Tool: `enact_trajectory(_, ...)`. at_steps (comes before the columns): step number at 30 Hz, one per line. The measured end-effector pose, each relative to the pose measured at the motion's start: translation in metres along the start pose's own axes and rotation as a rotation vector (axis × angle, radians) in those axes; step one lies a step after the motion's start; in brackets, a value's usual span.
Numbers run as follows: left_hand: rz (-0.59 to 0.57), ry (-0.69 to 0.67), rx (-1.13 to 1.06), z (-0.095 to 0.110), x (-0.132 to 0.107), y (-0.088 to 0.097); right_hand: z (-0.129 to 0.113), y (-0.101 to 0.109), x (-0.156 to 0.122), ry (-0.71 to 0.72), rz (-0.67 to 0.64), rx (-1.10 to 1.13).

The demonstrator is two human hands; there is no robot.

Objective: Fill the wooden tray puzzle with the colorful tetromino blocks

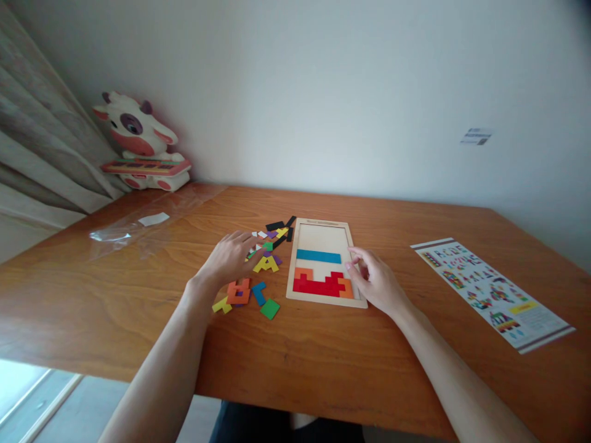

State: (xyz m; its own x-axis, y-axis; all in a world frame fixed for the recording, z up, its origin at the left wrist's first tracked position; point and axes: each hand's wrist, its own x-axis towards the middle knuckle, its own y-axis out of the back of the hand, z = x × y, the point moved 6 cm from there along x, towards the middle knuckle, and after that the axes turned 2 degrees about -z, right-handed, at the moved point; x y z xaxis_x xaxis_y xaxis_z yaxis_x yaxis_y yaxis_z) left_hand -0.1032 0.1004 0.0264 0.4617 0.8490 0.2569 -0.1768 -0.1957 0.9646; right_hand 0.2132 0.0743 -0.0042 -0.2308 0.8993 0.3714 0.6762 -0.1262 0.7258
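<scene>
My left hand point(233, 255) hovers over or rests at the near side of a loose heap of flat coloured puzzle pieces, fingers outstretched and part of the heap hidden beneath. Yellow pieces point(266, 264) and black pieces point(275, 226) show beside it. To the right lies a shallow wooden puzzle board point(318, 236). Red pieces point(318, 287) and orange pieces fill its near end, and a long blue strip point(318, 256) crosses its middle. At the board's right edge is my right hand point(376, 280), fingers loosely bent, thumb and forefinger apart, no piece visible between them.
Nearer me lie an orange piece point(239, 291), a blue piece point(259, 293) and a green square point(270, 309). A printed pattern sheet point(489, 289) is on the right. Clear plastic wrap point(133, 231) and a cow-shaped toy keyboard point(145, 147) occupy the left, near a curtain.
</scene>
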Motion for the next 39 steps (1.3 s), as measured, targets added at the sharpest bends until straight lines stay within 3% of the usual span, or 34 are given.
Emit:
enact_trajectory(4, -0.028, 0.032, 0.007, -0.009, -0.003, 0.000, -0.001, 0.001, 0.000, 0.005, 0.013, 0.006)
enact_trajectory(11, -0.113, -0.066, -0.127, 0.006, -0.004, -0.004, 0.004, -0.004, 0.000, -0.008, -0.012, 0.030)
enact_trajectory(17, -0.179, -0.043, -0.300, 0.010, -0.005, 0.001, 0.005, -0.005, -0.001, -0.001, -0.020, 0.037)
enact_trajectory(19, -0.274, 0.008, -0.388, 0.010, -0.007, 0.002, 0.004, -0.005, -0.001, 0.001, -0.025, 0.041)
enact_trajectory(23, -0.592, 0.147, -0.468, 0.006, -0.020, -0.005, 0.004, -0.006, -0.001, 0.003, -0.027, 0.049)
enact_trajectory(25, -0.661, 0.163, -0.466, 0.004, -0.026, -0.004, 0.004, -0.006, -0.001, 0.001, -0.024, 0.053)
enact_trajectory(30, -0.684, 0.121, -0.447, 0.000, -0.038, 0.002, 0.005, -0.006, 0.000, -0.001, -0.028, 0.055)
enact_trajectory(39, -0.727, 0.239, -0.515, -0.008, -0.040, -0.001, 0.004, -0.007, -0.001, 0.000, -0.035, 0.051)
